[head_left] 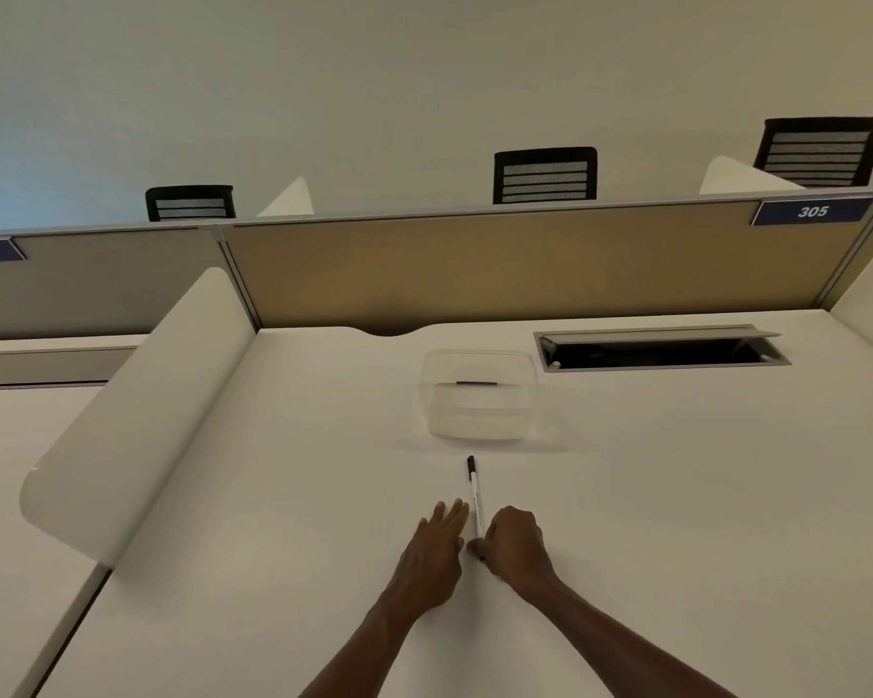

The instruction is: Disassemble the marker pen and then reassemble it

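Observation:
A white marker pen (474, 495) with a black cap at its far end lies on the white desk (273, 496), pointing away from me. My right hand (512, 544) is curled at the pen's near end and pinches it between thumb and fingers. My left hand (437, 541) lies flat just left of the pen with its fingers straight, fingertips close beside the barrel; I cannot tell if they touch it.
A clear plastic container (480, 395) stands beyond the pen. An open cable tray (661, 350) is set into the desk at the back right. A tan partition (475, 264) closes the far edge; white side dividers (137, 410) flank the desk.

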A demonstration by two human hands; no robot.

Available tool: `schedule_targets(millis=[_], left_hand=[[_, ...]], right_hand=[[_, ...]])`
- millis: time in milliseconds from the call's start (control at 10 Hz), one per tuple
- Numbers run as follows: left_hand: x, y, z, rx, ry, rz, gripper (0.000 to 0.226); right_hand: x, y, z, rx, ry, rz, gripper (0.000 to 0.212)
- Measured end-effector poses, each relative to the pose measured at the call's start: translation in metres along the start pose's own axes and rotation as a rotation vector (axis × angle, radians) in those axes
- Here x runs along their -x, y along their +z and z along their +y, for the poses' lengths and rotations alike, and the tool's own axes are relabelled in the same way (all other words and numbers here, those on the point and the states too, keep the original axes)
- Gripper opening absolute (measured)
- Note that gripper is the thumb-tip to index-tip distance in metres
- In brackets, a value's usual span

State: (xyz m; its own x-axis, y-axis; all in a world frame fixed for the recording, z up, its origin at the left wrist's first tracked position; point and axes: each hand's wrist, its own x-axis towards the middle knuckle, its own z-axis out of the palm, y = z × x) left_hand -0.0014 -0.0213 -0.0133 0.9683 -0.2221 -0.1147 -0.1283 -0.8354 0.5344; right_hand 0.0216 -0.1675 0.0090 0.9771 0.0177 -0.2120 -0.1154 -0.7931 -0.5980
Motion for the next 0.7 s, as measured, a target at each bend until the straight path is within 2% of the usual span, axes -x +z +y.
schedule_targets(millis=[400,500,600,700], left_hand=[[0.003,-0.004,0.001,-0.005,-0.014,-0.024,0.056],[0.005,-0.005,-0.002,-0.011,-0.011,-0.001,0.054],[0.009,-0.010,-0.003,0.004,-0.041,0.043,0.054],[0.007,-0.015,-0.005,0.007,-0.024,0.106,0.056]], right_hand=[[-0.002,0.000,0.003,-0.075,-0.067,-0.115,0.018],[-0.001,-0.003,0.005,-0.124,-0.098,-0.066,0.026],[-0.001,-0.004,0.013,-0.108,-0.150,0.107,0.031],[-0.004,-0.003,0.020,-0.021,-0.234,0.320,0.019]])
